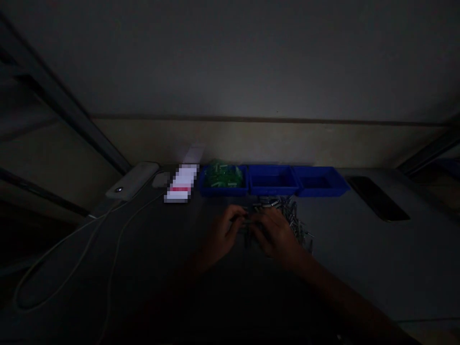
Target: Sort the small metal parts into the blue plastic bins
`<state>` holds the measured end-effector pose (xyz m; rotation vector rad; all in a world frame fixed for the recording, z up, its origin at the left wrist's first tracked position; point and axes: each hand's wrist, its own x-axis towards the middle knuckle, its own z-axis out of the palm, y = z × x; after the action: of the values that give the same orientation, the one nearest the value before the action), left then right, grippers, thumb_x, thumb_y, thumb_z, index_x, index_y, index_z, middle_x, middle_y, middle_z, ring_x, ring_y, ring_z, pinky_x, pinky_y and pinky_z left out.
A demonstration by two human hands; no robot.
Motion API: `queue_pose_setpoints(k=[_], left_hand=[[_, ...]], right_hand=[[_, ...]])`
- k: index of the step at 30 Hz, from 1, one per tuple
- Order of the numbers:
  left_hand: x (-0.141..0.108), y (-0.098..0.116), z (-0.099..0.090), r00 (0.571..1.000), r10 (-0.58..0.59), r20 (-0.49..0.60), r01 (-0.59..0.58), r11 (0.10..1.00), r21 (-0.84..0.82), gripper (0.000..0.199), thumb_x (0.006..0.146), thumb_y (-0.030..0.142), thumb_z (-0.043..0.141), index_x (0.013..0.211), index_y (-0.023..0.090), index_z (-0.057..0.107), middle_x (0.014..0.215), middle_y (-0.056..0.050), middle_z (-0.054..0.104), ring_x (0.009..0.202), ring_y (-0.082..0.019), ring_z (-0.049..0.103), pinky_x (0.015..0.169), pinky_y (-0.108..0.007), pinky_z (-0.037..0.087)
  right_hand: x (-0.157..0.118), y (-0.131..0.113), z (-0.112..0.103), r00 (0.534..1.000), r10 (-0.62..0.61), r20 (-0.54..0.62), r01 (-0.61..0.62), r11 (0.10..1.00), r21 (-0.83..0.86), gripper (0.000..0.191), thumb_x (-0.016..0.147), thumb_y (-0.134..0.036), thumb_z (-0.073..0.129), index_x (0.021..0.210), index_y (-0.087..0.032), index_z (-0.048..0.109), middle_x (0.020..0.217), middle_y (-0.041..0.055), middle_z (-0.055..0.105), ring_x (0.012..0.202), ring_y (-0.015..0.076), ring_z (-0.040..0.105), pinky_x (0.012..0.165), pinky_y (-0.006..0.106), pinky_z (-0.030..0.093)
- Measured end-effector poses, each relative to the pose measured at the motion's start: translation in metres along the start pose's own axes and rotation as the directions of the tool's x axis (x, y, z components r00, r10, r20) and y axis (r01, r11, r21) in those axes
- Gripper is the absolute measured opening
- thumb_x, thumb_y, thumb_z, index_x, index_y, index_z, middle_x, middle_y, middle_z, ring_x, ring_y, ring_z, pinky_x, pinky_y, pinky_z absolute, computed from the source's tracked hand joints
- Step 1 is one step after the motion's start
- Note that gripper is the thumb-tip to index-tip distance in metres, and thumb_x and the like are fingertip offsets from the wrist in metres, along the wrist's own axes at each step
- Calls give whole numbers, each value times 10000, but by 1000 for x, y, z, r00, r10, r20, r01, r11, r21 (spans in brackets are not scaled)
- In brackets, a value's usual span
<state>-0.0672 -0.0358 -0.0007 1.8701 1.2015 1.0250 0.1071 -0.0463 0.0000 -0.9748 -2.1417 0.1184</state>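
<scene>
The scene is dim. My left hand [227, 231] is closed, thumb and fingers pinched on something too dark to make out, at the left edge of a heap of small metal parts [294, 220]. My right hand [275, 232] is just to its right, over the heap, its fingers also closed on something that I cannot make out. The fingertips of both hands nearly meet. Behind the heap stand three blue trays in a row: the left tray [223, 192] holds a green bag of small pieces [223, 176], while the middle tray [273, 190] and right tray [319, 191] show nothing inside.
A lit phone screen [182, 183] leans left of the trays. Farther left are a white power bank [132, 181] and a small white case [161, 179], with a looping cable [117, 244]. A dark phone [379, 199] lies at the right. A wall rises behind the table.
</scene>
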Motion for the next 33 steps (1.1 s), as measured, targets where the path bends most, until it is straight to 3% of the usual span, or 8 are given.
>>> queue_pose_setpoints(k=[3,7,11,18,26,33], left_hand=[[-2,2,0,1000,-2,-14,2,1000,-6,139,882,242,434,965,195,536,898,-28,638,815,-139,603,740,-271,488],[-5,7,-3,993,118,-1,-118,989,94,124,828,218,539,947,193,565,901,-33,633,832,-150,598,749,-279,487],[-5,9,-4,976,219,12,-218,960,176,71,808,184,564,875,192,586,862,-28,629,831,-152,589,749,-275,481],[-4,8,0,994,111,-1,-109,982,155,80,835,206,522,853,185,597,796,-14,637,735,-128,595,676,-241,474],[-6,10,4,996,84,11,-85,982,171,161,866,237,444,796,187,580,744,-7,608,692,-118,569,650,-229,450],[-7,7,7,993,107,51,-115,972,203,210,881,227,383,738,181,529,696,0,561,642,-112,527,611,-227,420]], right_hand=[[1,-1,0,999,36,-22,-36,999,34,98,885,-201,488,933,-177,570,806,56,605,767,183,528,684,326,430],[0,-1,-2,992,122,-28,-119,989,90,114,895,-231,475,843,-183,564,753,42,586,725,165,527,641,299,419],[-1,-1,-5,994,106,19,-107,991,86,172,912,-226,427,803,-181,552,726,39,582,705,161,522,631,294,411],[-1,-2,-12,992,110,56,-114,991,67,165,899,-276,473,1008,-169,537,849,69,621,792,188,549,686,313,429],[2,-6,-18,950,77,304,-74,997,-21,223,936,-241,358,853,-163,549,791,62,603,759,174,536,716,308,400],[-2,-5,-13,947,40,320,-30,999,-36,233,940,-236,344,809,-163,522,742,54,575,693,157,516,663,284,373]])
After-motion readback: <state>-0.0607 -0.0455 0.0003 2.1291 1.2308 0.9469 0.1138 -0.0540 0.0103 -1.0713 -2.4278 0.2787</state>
